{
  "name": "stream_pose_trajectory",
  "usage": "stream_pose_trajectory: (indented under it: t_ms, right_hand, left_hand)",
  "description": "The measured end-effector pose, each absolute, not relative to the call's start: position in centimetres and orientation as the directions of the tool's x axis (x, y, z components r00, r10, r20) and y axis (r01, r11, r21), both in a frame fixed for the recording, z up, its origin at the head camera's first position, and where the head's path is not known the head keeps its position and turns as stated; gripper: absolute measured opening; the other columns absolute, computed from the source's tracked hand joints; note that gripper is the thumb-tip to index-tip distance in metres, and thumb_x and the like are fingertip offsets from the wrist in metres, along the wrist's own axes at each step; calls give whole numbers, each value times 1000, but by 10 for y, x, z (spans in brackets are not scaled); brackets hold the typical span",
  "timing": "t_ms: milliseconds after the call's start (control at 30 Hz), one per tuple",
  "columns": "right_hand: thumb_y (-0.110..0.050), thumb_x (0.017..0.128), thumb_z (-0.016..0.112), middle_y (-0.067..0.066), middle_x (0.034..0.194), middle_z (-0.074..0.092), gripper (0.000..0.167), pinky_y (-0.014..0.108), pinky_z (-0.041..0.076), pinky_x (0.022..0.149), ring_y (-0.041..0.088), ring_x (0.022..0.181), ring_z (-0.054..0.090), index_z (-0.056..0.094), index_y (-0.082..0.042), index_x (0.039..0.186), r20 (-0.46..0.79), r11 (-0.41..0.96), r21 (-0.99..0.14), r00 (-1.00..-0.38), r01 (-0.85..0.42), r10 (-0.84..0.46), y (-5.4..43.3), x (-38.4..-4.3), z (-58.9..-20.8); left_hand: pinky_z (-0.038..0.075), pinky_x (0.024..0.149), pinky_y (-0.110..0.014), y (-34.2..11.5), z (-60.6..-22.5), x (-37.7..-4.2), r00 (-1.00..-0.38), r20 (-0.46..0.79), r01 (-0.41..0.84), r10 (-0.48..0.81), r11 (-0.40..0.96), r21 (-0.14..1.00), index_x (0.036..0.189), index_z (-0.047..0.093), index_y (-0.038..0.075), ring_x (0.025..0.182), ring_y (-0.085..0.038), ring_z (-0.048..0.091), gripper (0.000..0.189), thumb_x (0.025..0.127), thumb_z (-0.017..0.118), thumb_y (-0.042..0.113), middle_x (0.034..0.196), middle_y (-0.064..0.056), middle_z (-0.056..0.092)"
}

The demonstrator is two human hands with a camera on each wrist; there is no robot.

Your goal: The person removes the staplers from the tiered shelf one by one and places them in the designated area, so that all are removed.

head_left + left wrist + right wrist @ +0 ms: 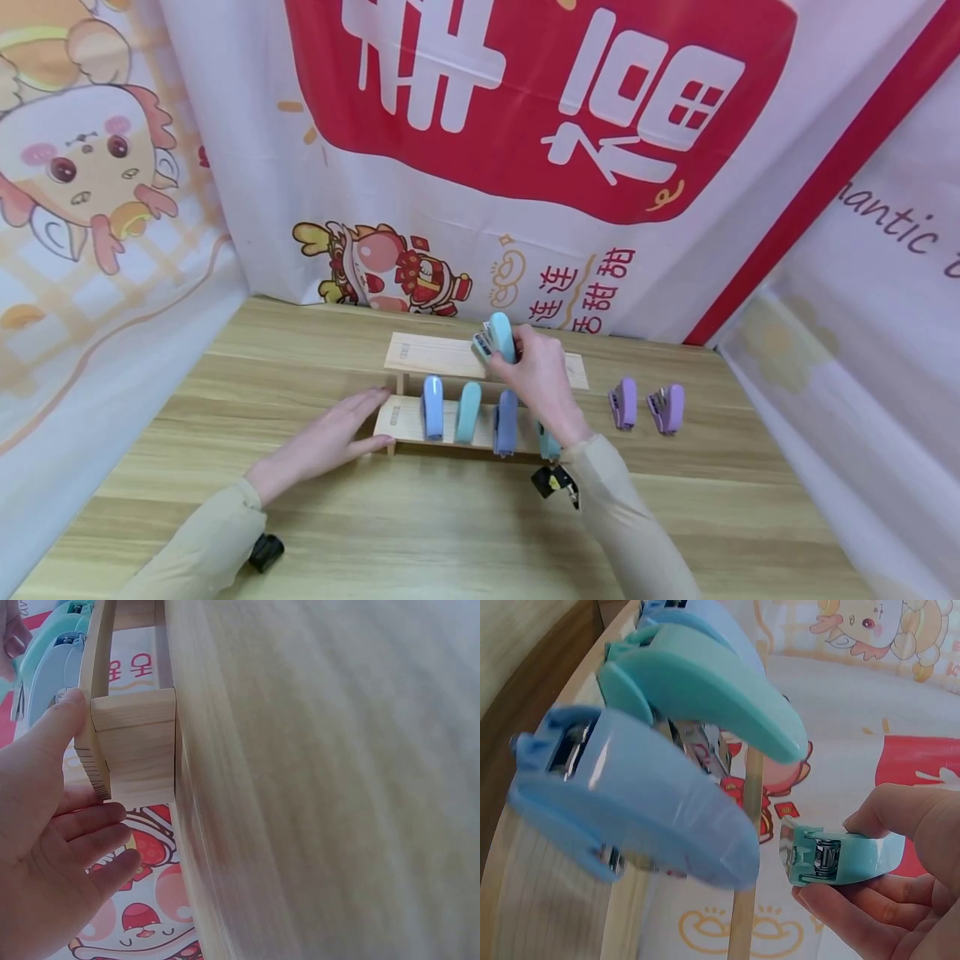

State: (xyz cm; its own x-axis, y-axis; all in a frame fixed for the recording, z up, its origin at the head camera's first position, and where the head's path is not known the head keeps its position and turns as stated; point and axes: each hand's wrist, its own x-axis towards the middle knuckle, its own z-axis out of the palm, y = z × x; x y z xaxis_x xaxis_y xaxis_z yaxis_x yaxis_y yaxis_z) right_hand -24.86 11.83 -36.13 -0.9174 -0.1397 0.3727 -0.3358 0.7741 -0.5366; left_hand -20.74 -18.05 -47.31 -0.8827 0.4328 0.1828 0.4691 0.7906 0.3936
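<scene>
A two-tier wooden rack stands on the table. My left hand holds the left end of its lower shelf, thumb at the front and fingers toward the back; in the left wrist view the thumb touches the board edge. In my right hand a teal stapler is gripped between thumb and fingers, over the upper shelf. Along the lower shelf stand a light blue stapler, a teal one, a darker blue stapler and another teal stapler, partly hidden by the right wrist.
Two purple staplers stand on the table right of the rack. A printed cloth hangs behind the table, with more cloth at both sides. Wood-grain tabletop extends in front of the rack. Black devices sit at the wrists.
</scene>
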Motion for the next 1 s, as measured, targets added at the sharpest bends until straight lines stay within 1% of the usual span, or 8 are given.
stream_pose_trajectory:
  t_ms: [133, 333, 433, 533, 667, 767, 833, 1000]
  right_hand:
    - [-13, 84, 72, 14, 92, 75, 21, 27, 63, 60, 21, 73, 72, 66, 0, 101, 397, 787, -524, -911, -325, -112, 133, -249, -359]
    - [-12, 84, 72, 15, 89, 75, 19, 26, 62, 58, 23, 72, 72, 66, 0, 97, 412, 800, -522, -909, -296, -68, 161, -250, -355]
    - [-15, 84, 73, 15, 90, 75, 21, 28, 63, 59, 24, 73, 72, 66, -1, 98, 402, 812, -524, -915, -258, -31, 175, -249, -353]
    - [-15, 84, 73, 18, 91, 75, 23, 33, 63, 62, 26, 75, 72, 67, 1, 100, 419, 825, -513, -908, -238, -1, 190, -248, -354]
    - [-15, 84, 72, 18, 89, 75, 22, 37, 63, 63, 26, 74, 71, 67, 1, 98, 455, 837, -498, -890, -228, 28, 212, -246, -356]
    - [-16, 85, 71, 18, 89, 75, 22, 40, 63, 64, 26, 74, 71, 67, 1, 99, 454, 844, -498, -889, -197, 61, 226, -243, -356]
    - [-17, 85, 70, 18, 89, 75, 24, 40, 62, 63, 27, 73, 71, 68, 1, 100, 451, 850, -500, -887, -165, 93, 234, -241, -356]
    - [-13, 84, 70, 21, 89, 74, 24, 41, 63, 63, 29, 74, 70, 68, 4, 101, 463, 851, -510, -875, -130, 143, 253, -239, -361]
  left_hand:
    - [39, 115, -60, -181, -473, -208, -884, 183, 467, 431, 789, 399, 150, 38, 1, 140, -42, 44, 81, 92, 65, 50, 154, -24, 41]
    - [39, 115, -59, -181, -474, -209, -883, 184, 468, 431, 792, 392, 150, 39, 1, 140, -41, 44, 80, 92, 66, 49, 154, -23, 41]
    - [40, 115, -59, -181, -475, -210, -882, 186, 471, 433, 791, 390, 150, 39, 1, 140, -41, 44, 80, 92, 66, 49, 154, -23, 42]
    - [40, 115, -59, -180, -474, -210, -881, 187, 472, 434, 790, 390, 150, 40, 1, 140, -41, 44, 80, 92, 66, 49, 154, -23, 42]
    - [40, 115, -59, -180, -475, -210, -881, 184, 472, 435, 790, 391, 150, 40, 1, 140, -41, 44, 80, 92, 64, 51, 154, -23, 42]
    - [40, 115, -59, -180, -475, -210, -882, 183, 471, 435, 790, 392, 150, 40, 1, 140, -42, 45, 81, 92, 63, 53, 153, -24, 42]
    - [40, 115, -59, -180, -475, -210, -882, 182, 471, 435, 790, 393, 150, 40, 1, 140, -41, 45, 82, 92, 63, 54, 153, -24, 42]
    - [40, 115, -59, -180, -474, -210, -883, 182, 468, 433, 790, 395, 150, 40, 1, 140, -42, 44, 81, 92, 64, 52, 153, -24, 42]
